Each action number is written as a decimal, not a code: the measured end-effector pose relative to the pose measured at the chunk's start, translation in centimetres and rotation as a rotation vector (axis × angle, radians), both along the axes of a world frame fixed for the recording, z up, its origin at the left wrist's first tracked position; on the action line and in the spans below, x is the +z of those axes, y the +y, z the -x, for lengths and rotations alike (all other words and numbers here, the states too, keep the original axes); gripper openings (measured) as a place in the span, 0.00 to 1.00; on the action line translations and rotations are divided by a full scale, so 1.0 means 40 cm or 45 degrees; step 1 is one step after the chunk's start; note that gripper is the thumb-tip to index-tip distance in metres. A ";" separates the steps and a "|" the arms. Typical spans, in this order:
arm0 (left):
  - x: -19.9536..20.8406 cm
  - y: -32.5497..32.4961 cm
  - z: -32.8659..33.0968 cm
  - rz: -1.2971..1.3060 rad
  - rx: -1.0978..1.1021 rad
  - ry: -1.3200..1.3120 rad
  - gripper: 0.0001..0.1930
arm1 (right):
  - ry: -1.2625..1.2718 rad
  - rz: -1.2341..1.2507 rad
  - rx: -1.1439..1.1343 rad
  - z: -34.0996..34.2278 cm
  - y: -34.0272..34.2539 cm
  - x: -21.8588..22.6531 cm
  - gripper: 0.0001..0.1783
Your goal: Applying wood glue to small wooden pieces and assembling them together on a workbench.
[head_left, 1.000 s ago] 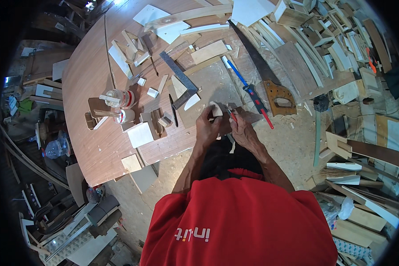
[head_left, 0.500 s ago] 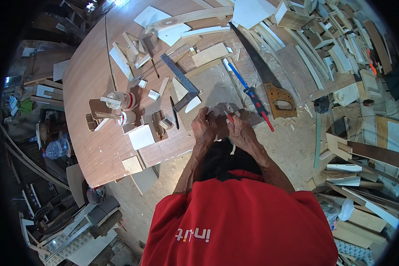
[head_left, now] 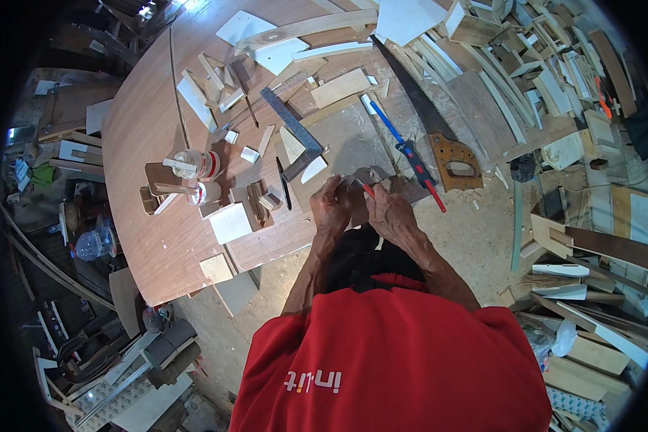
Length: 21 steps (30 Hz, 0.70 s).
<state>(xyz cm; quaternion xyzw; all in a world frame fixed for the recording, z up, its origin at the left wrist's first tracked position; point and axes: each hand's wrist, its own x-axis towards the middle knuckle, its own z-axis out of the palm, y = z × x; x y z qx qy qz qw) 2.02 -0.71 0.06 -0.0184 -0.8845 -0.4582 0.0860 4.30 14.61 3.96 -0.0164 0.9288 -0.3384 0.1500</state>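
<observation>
At the table's near edge, both hands work close together over a grey-brown board (head_left: 353, 133). My right hand (head_left: 392, 214) is closed round a slim red-handled tool (head_left: 369, 191); its tip is too small to make out. My left hand (head_left: 331, 210) has its fingers pinched together beside that tool, on something small that the fingers mostly hide. A metal try square (head_left: 302, 137) lies just beyond my left hand. To the right of my right hand rest a blue, black and red long tool (head_left: 414, 160) and a handsaw (head_left: 453, 162) with a wooden handle.
Left on the table (head_left: 137, 237) stand two white jars (head_left: 207, 192), one with a stick across it, beside wooden offcuts (head_left: 230, 223). A dark thin marker-like stick (head_left: 284, 183) lies nearer. Boards and scrap wood (head_left: 554, 93) crowd the right side; a clear bottle (head_left: 93, 243) is far left.
The red tool and my right fingers have shifted slightly to the left, closer to my left fingertips. My left hand has tilted a little; the things on the table stay put.
</observation>
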 end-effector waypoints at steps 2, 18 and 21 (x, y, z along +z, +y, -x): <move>-0.003 -0.002 0.000 0.027 -0.006 0.008 0.09 | -0.003 0.005 0.022 -0.002 -0.006 0.018 0.14; 0.003 0.000 -0.003 0.106 -0.152 0.139 0.09 | -0.114 0.032 -0.031 0.026 -0.009 -0.037 0.15; -0.004 -0.003 -0.007 0.107 -0.097 0.163 0.10 | -0.175 0.013 -0.080 -0.007 -0.005 -0.014 0.15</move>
